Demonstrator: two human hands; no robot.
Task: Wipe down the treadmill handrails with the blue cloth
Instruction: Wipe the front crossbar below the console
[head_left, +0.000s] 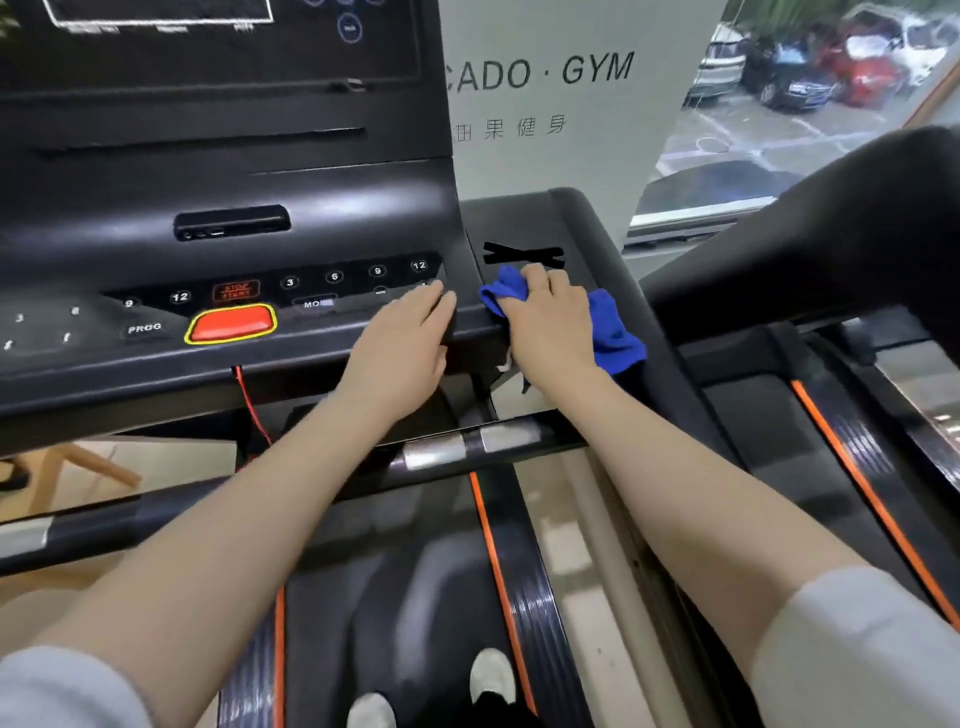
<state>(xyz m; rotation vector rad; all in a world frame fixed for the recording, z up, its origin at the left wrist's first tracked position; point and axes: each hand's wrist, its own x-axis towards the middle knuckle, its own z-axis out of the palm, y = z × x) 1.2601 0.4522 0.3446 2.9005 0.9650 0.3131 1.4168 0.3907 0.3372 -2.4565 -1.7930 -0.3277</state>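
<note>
Both hands are up at the console near mid-frame: the left hand (410, 332) lies flat and open on the panel edge, while the right hand (545, 317) grips the bunched blue cloth (613, 332) against the black right handrail (597, 234). Wiping looks barely begun, I'd say. The long rail and the silver-banded front bar (467, 447) below remain.

Black treadmill console (260, 358) (red button on panel): blue cloth (615, 332) bunched on right-hand ledge.
</note>
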